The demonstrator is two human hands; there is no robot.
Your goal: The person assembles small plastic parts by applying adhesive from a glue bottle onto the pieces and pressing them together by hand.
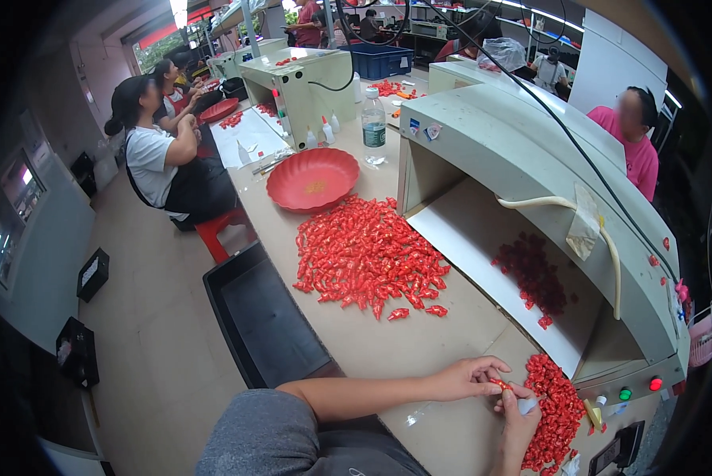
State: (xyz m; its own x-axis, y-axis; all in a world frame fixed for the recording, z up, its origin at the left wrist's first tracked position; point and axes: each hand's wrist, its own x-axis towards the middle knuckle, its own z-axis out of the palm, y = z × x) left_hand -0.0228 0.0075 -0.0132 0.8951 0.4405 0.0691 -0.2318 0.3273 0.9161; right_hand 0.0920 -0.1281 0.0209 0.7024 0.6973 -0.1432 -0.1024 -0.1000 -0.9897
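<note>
Near the front edge of the table, my left hand [465, 380] pinches a small red figure piece [499, 384] with a bit of gold on it. My right hand [518, 419] meets it at the fingertips, closed around a small whitish object [526, 405] mostly hidden by the fingers. Just right of my hands lies a heap of small red pieces [552, 416]. A larger pile of shiny red figure pieces [364, 254] spreads over the table beyond my left forearm. Behind that pile sits a red scalloped dish [288, 190] with small yellowish bits in it.
A grey-green curved machine [522, 135] stands at the right, red pieces [530, 274] inside its opening. A water bottle [374, 131] and small white nozzle bottles [327, 132] stand behind the dish. A black bin [264, 317] is left of the table. Co-workers sit at the far left and right.
</note>
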